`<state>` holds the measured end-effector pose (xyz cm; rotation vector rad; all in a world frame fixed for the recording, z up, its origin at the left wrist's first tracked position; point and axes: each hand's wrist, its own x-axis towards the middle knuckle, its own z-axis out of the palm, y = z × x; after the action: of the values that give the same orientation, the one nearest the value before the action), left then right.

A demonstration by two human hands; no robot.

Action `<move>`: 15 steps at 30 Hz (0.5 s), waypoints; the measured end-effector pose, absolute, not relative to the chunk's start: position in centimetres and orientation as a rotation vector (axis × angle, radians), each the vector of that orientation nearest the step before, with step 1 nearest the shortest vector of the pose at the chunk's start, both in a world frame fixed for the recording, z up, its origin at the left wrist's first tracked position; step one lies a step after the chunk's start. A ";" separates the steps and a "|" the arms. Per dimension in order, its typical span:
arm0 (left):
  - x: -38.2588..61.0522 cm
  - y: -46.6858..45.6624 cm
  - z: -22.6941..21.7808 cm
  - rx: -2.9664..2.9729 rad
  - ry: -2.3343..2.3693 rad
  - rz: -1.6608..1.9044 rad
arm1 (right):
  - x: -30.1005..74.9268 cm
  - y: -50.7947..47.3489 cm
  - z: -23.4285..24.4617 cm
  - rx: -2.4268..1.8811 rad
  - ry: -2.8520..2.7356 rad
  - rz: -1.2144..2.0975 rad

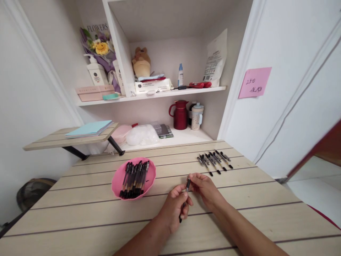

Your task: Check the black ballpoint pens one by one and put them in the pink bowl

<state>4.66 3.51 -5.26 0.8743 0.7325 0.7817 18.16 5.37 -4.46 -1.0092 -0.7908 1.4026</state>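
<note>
Both my hands grip one black pen (188,185) over the middle of the wooden table (80,213). My left hand (174,208) is wrapped round the pen's lower barrel, the tip poking out below the fist. My right hand (204,186) pinches the pen's upper end, where the cap is. To the left lies a pink dish (117,181) holding several black pens (134,179). Beyond my right hand, several more black pens (214,161) lie side by side in a row on the table.
Shelves at the back carry a red jug (180,115), a cup (197,116), bottles, a plush toy (141,63) and a flower bouquet. A small side table with a blue notebook (89,128) stands at the left. A pink note (255,82) is stuck on the right wall.
</note>
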 end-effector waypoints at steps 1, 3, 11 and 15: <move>4.7 3.5 -5.3 0.869 0.734 0.784 | 18.1 5.3 -4.4 -0.993 -0.781 1.426; 4.7 3.5 -5.2 0.868 0.736 0.790 | 18.1 5.3 -4.4 -1.005 -0.762 1.453; 4.7 3.4 -5.2 0.878 0.724 0.786 | 17.8 4.9 -4.2 -0.930 -0.765 1.492; 4.6 3.5 -5.2 0.883 0.726 0.786 | 17.7 4.8 -4.3 -0.971 -0.821 1.446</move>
<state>4.63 3.51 -5.22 0.8826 0.7255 0.7857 17.65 4.82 -4.28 -0.9709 -0.8206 1.4457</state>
